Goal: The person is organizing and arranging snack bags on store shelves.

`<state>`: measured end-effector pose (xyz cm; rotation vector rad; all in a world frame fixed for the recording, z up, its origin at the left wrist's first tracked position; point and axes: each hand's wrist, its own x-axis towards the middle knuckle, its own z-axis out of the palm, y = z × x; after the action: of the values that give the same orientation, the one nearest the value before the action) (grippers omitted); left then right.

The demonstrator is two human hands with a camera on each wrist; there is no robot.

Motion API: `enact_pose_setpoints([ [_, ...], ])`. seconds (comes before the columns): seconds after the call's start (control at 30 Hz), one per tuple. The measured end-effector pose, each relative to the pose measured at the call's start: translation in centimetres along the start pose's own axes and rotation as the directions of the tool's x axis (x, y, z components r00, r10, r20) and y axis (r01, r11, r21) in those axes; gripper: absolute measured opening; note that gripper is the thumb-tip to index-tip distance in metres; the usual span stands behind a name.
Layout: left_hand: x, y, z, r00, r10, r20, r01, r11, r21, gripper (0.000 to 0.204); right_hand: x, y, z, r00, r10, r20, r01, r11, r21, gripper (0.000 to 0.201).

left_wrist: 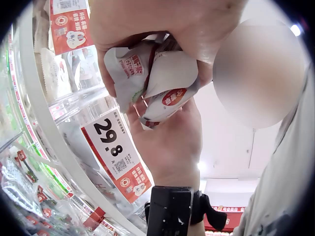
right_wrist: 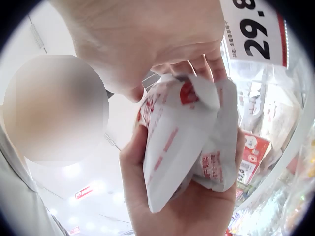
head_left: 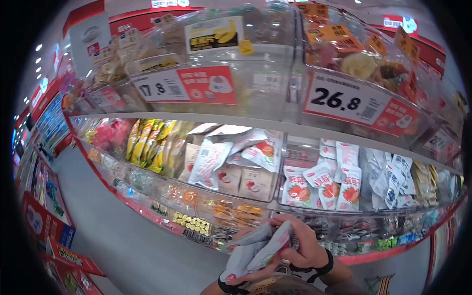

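Two white packets with red print are held close together at the bottom centre of the head view, a front packet (head_left: 271, 248) and a rear packet (head_left: 241, 258). My left hand (head_left: 265, 274) cradles them from below, fingers curled round their sides; the right wrist view shows this left hand (right_wrist: 189, 209) under the white packet (right_wrist: 172, 142). My right hand (head_left: 306, 246) grips their right side and upper edge, its thumb near the front one. In the left wrist view the right hand (left_wrist: 170, 147) is behind the packets, its fingertips partly hidden by them.
A curved shelf holds clear bins of strawberry packets (head_left: 322, 189), white and beige packets (head_left: 211, 164) and yellow bags (head_left: 147, 145). Above are bins with price cards (head_left: 346, 101). Grey floor (head_left: 98, 191) and another display (head_left: 44, 221) lie to the left.
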<state>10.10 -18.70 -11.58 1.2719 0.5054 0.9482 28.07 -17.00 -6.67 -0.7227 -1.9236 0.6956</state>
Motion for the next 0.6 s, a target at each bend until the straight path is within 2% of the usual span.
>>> enact_pose_setpoints([
  [0.03, -0.7, -0.9, -0.6, 1.000, -0.007, -0.019, 0.007, 1.000, -0.008, 0.060, 0.0, 0.3, -0.2, 0.999, -0.035, 0.015, 0.036, 0.999, -0.019, 0.062],
  [0.13, -3.4, -4.4, -2.5, 0.962, 0.167, -0.217, -0.146, 0.983, 0.108, 0.060, -0.2, -0.6, -1.8, 0.997, -0.080, -0.010, 0.076, 0.975, -0.207, 0.049],
  [0.17, -3.6, -4.4, -2.5, 0.934, 0.171, -0.314, -0.175, 0.984, 0.016, 0.062, -0.4, -0.9, -2.8, 0.996, -0.087, -0.005, 0.082, 0.959, -0.270, 0.047],
  [0.23, -3.6, -3.7, -2.3, 0.853, 0.184, -0.489, -0.284, 0.949, -0.139, 0.064, -1.0, -1.4, -4.6, 0.994, -0.067, -0.088, 0.032, 0.935, -0.353, 0.040],
  [0.3, -3.2, -3.8, -3.2, 0.813, 0.257, -0.522, -0.378, 0.915, -0.139, 0.067, -0.9, -2.0, -5.9, 0.988, -0.064, -0.141, -0.007, 0.890, -0.456, 0.036],
  [0.37, -3.3, -3.7, -3.5, 0.790, 0.183, -0.586, -0.342, 0.924, -0.172, 0.070, -0.2, -3.1, -6.9, 0.987, -0.060, -0.151, -0.037, 0.820, -0.571, 0.033],
  [0.4, -3.6, -4.7, -4.7, 0.851, 0.168, -0.497, -0.343, 0.895, -0.286, 0.067, 0.2, -3.9, -7.4, 0.992, -0.030, -0.122, -0.056, 0.764, -0.643, 0.032],
  [0.5, -3.7, -5.5, -5.7, 0.886, 0.092, -0.455, -0.277, 0.891, -0.360, 0.064, 3.3, -5.7, -7.8, 0.998, 0.056, 0.024, -0.013, 0.582, -0.813, 0.033],
  [0.57, -3.1, -5.2, -5.8, 0.897, 0.065, -0.437, -0.244, 0.897, -0.368, 0.062, 5.8, -6.2, -7.9, 0.954, 0.241, 0.178, 0.043, 0.477, -0.878, 0.039],
  [0.6, -3.1, -5.2, -5.8, 0.902, 0.060, -0.427, -0.231, 0.903, -0.362, 0.061, 6.5, -5.4, -8.4, 0.933, 0.267, 0.241, 0.111, 0.423, -0.899, 0.042],
])
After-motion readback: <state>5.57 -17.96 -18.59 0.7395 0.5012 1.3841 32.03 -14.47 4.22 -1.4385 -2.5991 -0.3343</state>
